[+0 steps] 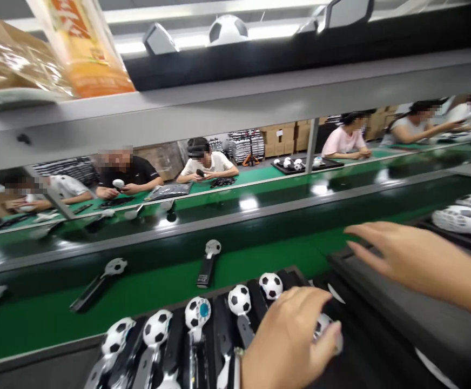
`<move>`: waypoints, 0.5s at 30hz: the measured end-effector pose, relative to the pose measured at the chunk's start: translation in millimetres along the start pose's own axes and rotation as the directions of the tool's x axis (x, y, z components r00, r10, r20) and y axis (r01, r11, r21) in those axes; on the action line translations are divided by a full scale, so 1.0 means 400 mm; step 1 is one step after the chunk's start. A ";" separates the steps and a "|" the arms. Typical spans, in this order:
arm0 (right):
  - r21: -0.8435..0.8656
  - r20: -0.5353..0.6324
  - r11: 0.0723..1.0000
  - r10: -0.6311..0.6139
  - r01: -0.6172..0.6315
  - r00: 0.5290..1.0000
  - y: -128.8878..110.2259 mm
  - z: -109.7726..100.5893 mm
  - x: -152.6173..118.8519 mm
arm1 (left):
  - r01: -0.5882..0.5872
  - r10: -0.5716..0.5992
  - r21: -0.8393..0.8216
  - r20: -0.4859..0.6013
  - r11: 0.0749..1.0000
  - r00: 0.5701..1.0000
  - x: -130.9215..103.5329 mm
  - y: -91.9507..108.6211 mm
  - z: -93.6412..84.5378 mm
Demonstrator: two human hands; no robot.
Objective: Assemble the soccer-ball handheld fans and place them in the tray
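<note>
My left hand (288,340) is low over a black tray of soccer-ball-headed pieces with dark handles. Its thumb and fingers are apart, and a ball head (323,326) shows between them, partly hidden; I see no firm grip on it. Beside it lie a ball-headed piece (270,286) and another (239,300); one ball head (197,312) carries a blue round spot. To the right, my right hand (401,256) hovers with fingers stretched and parted above a dark tray (381,286), with nothing visible in it.
Flat soccer-patterned pieces (208,265) lie on the green belt (150,292). White ball-headed pieces (462,219) fill a tray at far right. A grey shelf rail (179,116) crosses above, bearing an orange bag (89,54). Several co-workers sit across the line.
</note>
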State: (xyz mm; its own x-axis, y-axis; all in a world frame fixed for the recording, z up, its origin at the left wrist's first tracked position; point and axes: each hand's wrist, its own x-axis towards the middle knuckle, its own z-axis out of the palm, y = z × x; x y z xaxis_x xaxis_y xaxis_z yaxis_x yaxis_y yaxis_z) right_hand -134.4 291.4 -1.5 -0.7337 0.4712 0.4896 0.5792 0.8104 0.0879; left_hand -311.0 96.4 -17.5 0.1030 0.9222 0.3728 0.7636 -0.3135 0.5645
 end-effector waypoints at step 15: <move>0.315 0.386 0.949 -0.137 0.009 0.912 -0.227 0.110 0.056 | 0.527 -0.638 -0.362 -0.469 0.769 0.610 0.050 -0.318 -0.075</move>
State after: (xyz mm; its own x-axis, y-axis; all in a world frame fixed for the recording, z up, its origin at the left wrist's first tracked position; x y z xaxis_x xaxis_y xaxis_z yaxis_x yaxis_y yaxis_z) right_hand -219.1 243.7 -36.5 -0.8856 0.4535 0.0997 0.4312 0.8829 -0.1858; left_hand -425.0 147.9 -59.7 -0.7237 0.6566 0.2127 0.4112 0.1627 0.8969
